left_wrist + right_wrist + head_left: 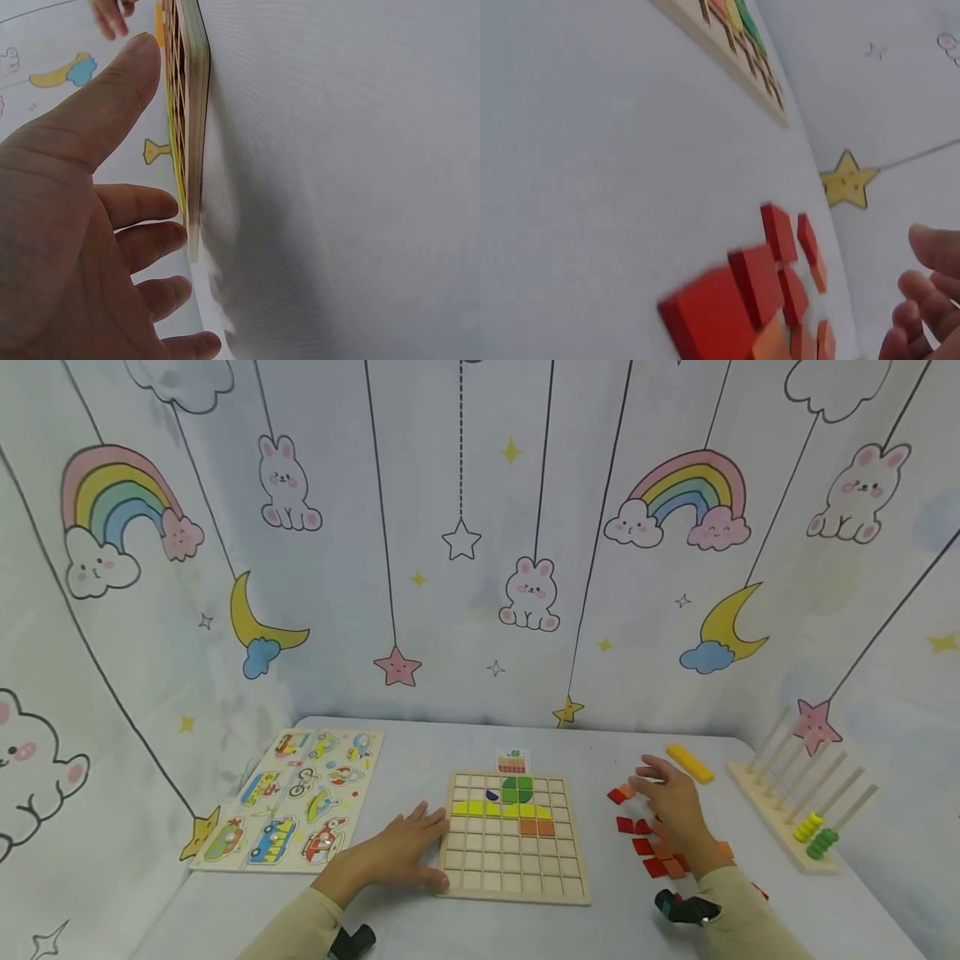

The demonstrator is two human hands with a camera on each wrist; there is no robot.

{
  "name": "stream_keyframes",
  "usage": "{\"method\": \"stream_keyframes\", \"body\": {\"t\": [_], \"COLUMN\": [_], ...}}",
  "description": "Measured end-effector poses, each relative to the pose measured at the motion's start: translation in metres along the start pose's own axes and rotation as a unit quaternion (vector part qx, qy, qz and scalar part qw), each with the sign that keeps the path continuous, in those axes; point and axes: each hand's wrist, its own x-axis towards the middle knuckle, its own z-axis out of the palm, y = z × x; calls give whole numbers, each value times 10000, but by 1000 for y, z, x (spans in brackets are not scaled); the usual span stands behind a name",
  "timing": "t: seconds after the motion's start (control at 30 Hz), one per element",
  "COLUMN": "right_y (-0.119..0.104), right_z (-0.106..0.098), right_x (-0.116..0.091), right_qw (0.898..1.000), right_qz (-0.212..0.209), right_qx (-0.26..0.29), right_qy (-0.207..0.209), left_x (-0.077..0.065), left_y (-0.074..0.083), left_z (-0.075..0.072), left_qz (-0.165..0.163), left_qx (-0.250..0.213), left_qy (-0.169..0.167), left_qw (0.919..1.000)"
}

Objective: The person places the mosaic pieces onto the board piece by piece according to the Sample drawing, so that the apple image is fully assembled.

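A wooden grid board (487,864) lies in the middle of the table, with green, yellow, orange and dark blue tiles in some of its squares. My left hand (401,852) rests along the board's left edge, fingers spread; in the left wrist view, the thumb and fingertips (154,244) come right up to its side. Red and orange tiles (654,867) are scattered to the board's right. Over them hovers my right hand (675,806), its fingers loosely bent with nothing seen between them. A red tile (712,311) shows large in the right wrist view.
A small picture card (513,761) lies behind the board. A vehicle puzzle board (292,802) is at the left. On the right stand a yellow bar (690,763) and a wooden peg stand (780,818) with yellow and green beads. A printed curtain (465,610) hangs behind.
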Motion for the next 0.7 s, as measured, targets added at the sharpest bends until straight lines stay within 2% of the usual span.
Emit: {"method": "stream_keyframes", "body": {"t": [0.13, 0.23, 0.3, 0.4, 0.7], "right_y": [15, 22, 25, 28, 28], "right_z": [-23, -30, -31, -30, -24], "right_x": [2, 2, 1, 1, 6], "right_qw": [9921, 9756, 9642, 9568, 9538], "right_qz": [175, 126, 86, 41, 209], "right_qx": [-1232, -2191, -2650, -2907, -2996], "right_qy": [174, 41, -1, 17, -78], "left_x": [-1, -1, 0, 0, -1], "left_y": [-1, -1, -2, -2, -1], "left_z": [1, 1, 2, 3, 2], "left_qz": [-24, -21, -12, -19, -91], "left_qx": [-25, 10, 39, 61, 47], "left_qy": [-13, -13, -7, -7, -4], "left_qw": [10000, 10000, 10000, 10000, 9999]}}
